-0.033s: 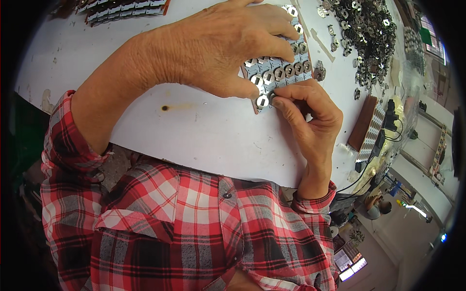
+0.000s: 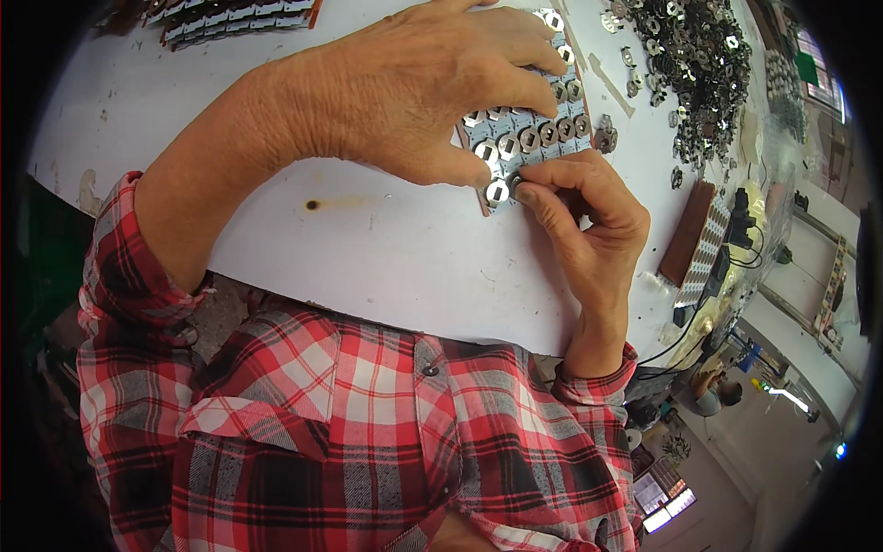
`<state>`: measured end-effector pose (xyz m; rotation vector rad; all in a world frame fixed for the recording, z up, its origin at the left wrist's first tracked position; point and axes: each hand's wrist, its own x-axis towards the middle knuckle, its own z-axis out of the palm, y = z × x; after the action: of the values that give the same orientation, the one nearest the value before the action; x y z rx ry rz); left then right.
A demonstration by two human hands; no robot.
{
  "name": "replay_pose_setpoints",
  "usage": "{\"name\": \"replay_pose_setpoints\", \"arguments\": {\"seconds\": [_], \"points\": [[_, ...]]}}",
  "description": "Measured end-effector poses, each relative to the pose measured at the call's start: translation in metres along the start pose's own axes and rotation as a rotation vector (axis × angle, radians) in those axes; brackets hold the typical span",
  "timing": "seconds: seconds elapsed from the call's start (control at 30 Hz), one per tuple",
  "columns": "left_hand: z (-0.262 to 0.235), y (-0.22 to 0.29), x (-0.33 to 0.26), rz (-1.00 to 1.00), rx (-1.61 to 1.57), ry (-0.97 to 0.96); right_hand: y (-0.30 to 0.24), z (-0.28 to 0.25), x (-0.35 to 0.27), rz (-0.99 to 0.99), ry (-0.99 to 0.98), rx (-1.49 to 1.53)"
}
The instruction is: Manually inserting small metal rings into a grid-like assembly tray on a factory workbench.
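A light blue circuit board panel point(image 2: 518, 121) lies on the white table, with rows of small round metal clips point(image 2: 549, 134) on it. My left hand point(image 2: 441, 87) rests across the panel with its fingers apart, covering much of it; the thumb tip is beside a clip near the lower left corner. At the near row, my right hand point(image 2: 589, 202) pinches a small metal clip point(image 2: 516, 182) between thumb and forefinger, against the panel, right of the shiny clip point(image 2: 497, 191) at the corner. The fingertips partly hide the pinched clip.
Many loose metal clips point(image 2: 704, 74) are heaped at the far right; one clip point(image 2: 605, 138) lies just right of the panel. Stacked panels point(image 2: 235, 20) sit at the far left. Another stack point(image 2: 701, 244) stands at right near black cables. A person point(image 2: 713, 396) is in the background.
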<state>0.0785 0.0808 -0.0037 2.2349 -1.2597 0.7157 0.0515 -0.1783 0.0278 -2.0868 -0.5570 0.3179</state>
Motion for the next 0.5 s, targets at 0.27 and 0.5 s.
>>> {"name": "replay_pose_setpoints", "arguments": {"seconds": [0.27, 0.5], "points": [[-0.001, -0.001, 0.001, -0.289, -0.567, 0.003, -0.001, -0.005, 0.002, -0.032, -0.025, -0.04], [-0.015, 0.006, 0.017, -0.299, -0.339, -0.29, 0.007, -0.005, 0.003, -0.109, -0.021, -0.121]]}}
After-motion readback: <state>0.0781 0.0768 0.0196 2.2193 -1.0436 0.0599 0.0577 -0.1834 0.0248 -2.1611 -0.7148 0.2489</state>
